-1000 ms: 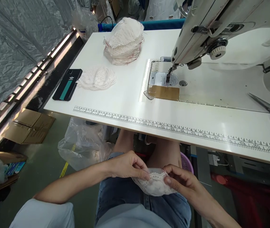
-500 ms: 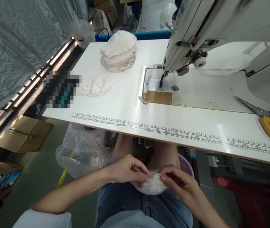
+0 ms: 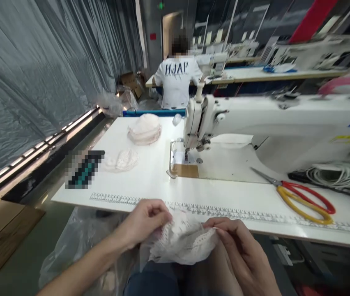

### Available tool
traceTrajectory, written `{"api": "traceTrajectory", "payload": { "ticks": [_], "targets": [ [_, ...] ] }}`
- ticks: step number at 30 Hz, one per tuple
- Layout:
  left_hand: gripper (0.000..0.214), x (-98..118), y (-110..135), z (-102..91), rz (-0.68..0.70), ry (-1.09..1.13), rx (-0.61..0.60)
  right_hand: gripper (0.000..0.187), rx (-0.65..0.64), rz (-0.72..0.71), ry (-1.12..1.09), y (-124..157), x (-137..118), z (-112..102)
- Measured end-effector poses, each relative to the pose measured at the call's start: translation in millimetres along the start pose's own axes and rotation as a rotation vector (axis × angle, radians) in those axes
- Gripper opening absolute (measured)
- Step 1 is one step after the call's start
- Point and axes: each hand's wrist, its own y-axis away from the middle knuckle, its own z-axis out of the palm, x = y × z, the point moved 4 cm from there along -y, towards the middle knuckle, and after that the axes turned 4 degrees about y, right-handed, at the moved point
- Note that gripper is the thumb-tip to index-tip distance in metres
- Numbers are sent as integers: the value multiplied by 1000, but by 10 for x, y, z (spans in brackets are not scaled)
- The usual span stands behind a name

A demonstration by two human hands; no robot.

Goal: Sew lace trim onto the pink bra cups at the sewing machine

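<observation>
Between my hands, in front of the table's edge and above my lap, hangs a crumpled piece of white lace fabric (image 3: 185, 242) with an eyelet border. My left hand (image 3: 146, 222) pinches its left side, fingers curled. At its right edge, my right hand (image 3: 239, 244) grips it between thumb and forefinger. A similar lace piece (image 3: 127, 159) lies flat on the table's left part. Behind that sits a stack of pale, cup-shaped fabric pieces (image 3: 145, 129). The sewing machine (image 3: 198, 127) stands beyond my hands, its needle area over the metal plate.
Scissors (image 3: 304, 205) with red and yellow handles lie at the right of the white table (image 3: 150, 185), whose front edge carries a printed ruler. Coiled cable (image 3: 332, 174) rests behind them. A person in a white shirt (image 3: 176, 82) sits ahead. A cardboard box (image 3: 5, 234) is on the floor, left.
My view has tilted up, bringing the person and the machines behind into sight. Both hands have lifted the lace fabric from my lap towards the table edge, and it is more spread out.
</observation>
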Motion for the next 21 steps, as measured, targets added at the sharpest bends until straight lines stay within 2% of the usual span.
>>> {"api": "traceTrajectory", "payload": {
  "ticks": [3,5,7,8,9,11,12,13,14,15,16,18,21],
  "targets": [
    [39,585,-223,-641,256,-236,211,17,10,67,-4,-275,-59,-136],
    [40,935,-372,-1053,360,-450,391,22,14,59,37,-439,-113,-217],
    [37,1148,-482,-1284,374,-632,501,24,-2,25,97,-562,-180,-279],
    [34,1198,-501,-1308,382,-673,541,25,-28,6,122,-604,-217,-298],
    [30,1214,-492,-1261,401,-696,571,25,-66,-10,141,-634,-254,-309],
    [31,1159,-404,-967,459,-710,574,25,-169,-40,160,-665,-329,-312],
    [36,1104,-349,-720,514,-718,476,25,-224,-53,165,-671,-365,-308],
    [40,1011,-311,-427,512,-684,255,24,-275,-66,166,-674,-397,-304],
    [43,893,-270,-117,456,-607,-31,24,-323,-76,165,-673,-422,-300],
    [43,779,-221,156,376,-494,-267,23,-362,-86,166,-667,-437,-298],
    [38,681,-189,353,282,-371,-376,23,-389,-95,171,-655,-440,-301],
    [33,519,-185,582,140,-158,-426,21,-386,-131,211,-602,-416,-330],
    [36,293,-247,656,15,1,-353,17,-190,-269,397,-430,-354,-425]
  ]
}}
